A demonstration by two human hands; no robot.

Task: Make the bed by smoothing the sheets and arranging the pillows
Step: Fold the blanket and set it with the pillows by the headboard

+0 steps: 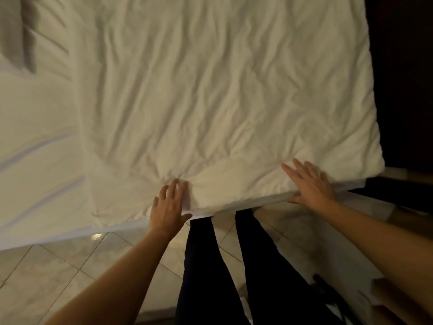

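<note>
Head view: the far end of the bed (58, 233) runs out of the top of the frame, and its left part is cut off by the frame edge. At the top left, a grey, shadowed shape (16, 31) is too blurred to tell whether it is a pillow or folded cloth. The strip to the right of the bed is nearly black, and nothing can be made out there. At the lower right, pale and dark shapes beside the person's legs (234, 266) are smeared and unreadable. Both forearms leave the frame at the bottom and right edges.

A creased white duvet (222, 90) covers most of the bed, its near edge lying along the bed's near side. A smoother white sheet (35, 137) shows to its left. Pale floor tiles (70, 266) lie below the bed's edge.

The left hand (169, 205) lies palm down on the duvet's near edge, fingers straight and slightly spread, thumb pointing out over the bed's edge; it grips nothing. The right hand (309, 181) also lies flat on the near edge closer to the duvet's right corner, fingers spread wide, with the thumb dropped over the bed's side. The hands are well apart.
</note>
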